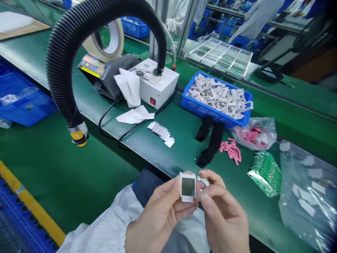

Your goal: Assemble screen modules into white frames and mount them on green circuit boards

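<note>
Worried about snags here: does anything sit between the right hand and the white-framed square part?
Only a small shiny piece, at the right edge of the white-framed square part, beside the right hand; the left hand holds the part.

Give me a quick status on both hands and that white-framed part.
Left hand gripping the white-framed module, dark window showing. Right hand pinching its right edge. Black strips on the bench ahead, not touching.

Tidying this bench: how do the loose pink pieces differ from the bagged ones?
The loose pink pieces lie bare on the green bench mat, while the bagged pink pieces sit inside a clear plastic bag. The loose ones are scattered; the bagged ones are bunched. Both look small and pink.
</note>
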`<state>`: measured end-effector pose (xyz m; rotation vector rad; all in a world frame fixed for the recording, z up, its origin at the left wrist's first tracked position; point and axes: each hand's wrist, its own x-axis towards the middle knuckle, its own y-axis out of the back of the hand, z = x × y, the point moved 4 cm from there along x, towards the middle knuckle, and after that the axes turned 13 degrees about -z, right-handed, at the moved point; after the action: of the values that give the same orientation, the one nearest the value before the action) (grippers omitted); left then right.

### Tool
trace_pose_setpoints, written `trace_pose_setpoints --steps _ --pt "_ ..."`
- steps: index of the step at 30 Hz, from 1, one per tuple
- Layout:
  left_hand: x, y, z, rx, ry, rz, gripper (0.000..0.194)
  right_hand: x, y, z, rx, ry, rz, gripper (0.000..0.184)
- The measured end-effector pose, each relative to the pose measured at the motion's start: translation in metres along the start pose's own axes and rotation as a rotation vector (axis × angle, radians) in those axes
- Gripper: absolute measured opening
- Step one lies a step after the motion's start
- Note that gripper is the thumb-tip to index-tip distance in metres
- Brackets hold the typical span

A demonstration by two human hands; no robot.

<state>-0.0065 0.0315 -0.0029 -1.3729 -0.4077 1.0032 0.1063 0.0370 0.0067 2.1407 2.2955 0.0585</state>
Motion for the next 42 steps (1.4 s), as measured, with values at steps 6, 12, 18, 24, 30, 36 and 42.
trace_pose_setpoints --steps 6,12,18,24,30,36,42 --pt "0.005 -0.011 -0.015 0.052 -0.011 -0.027 0.02 -0.015 0.015 0.0 -0.036 -0.026 0.008 0.01" --pt "0.008 -0.017 -0.023 0.097 0.027 -0.024 0.025 -0.019 0.023 0.004 -0.001 -0.066 0.043 0.008" --pt "0.008 -0.017 -0.025 0.125 0.033 -0.022 0.025 -0.019 0.027 0.005 0.051 -0.089 0.046 0.007" --pt "0.008 -0.018 -0.025 0.114 0.025 -0.033 0.024 -0.018 0.026 0.007 0.016 -0.088 0.055 0.009" --pt "0.007 -0.018 -0.025 0.128 0.035 -0.025 0.023 -0.018 0.024 -0.001 -0.213 0.061 0.103 0.006" --pt "0.004 -0.017 -0.026 0.18 0.089 -0.016 0.026 -0.016 0.023 -0.027 -0.527 0.307 0.193 0.048" --pt "0.004 -0.01 -0.027 0.392 0.061 -0.089 0.046 -0.014 0.029 -0.037 -0.802 0.361 -0.002 0.036"
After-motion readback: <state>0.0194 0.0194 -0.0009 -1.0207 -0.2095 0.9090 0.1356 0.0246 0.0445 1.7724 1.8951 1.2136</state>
